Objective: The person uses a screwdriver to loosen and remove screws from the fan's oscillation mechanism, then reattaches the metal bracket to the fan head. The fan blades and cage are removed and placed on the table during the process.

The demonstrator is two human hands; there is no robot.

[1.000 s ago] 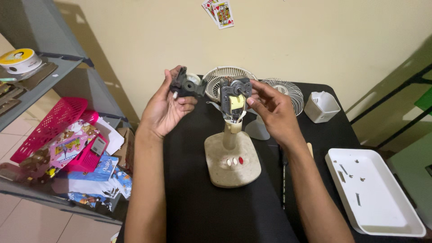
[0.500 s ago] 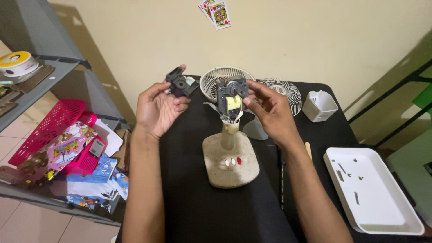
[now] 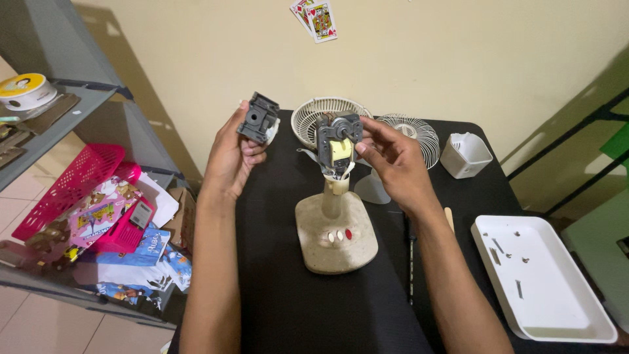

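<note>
My left hand (image 3: 232, 154) now lifts a dark grey plastic motor housing (image 3: 258, 118) higher and further left, well clear of the fan, fingers closed around it. My right hand (image 3: 393, 157) grips the exposed fan motor (image 3: 338, 139), which sits atop the beige fan stand (image 3: 336, 229) on the black desk (image 3: 288, 308). Two white fan grilles (image 3: 314, 115) lie behind. A white tray (image 3: 544, 288) at right holds what look like loose screws. The housing appears fully separated from the motor.

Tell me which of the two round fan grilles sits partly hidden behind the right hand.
The flatter fan grille, nearer the white box. The right hand overlaps its lower edge; the dome-shaped one stands left of the motor.
</note>
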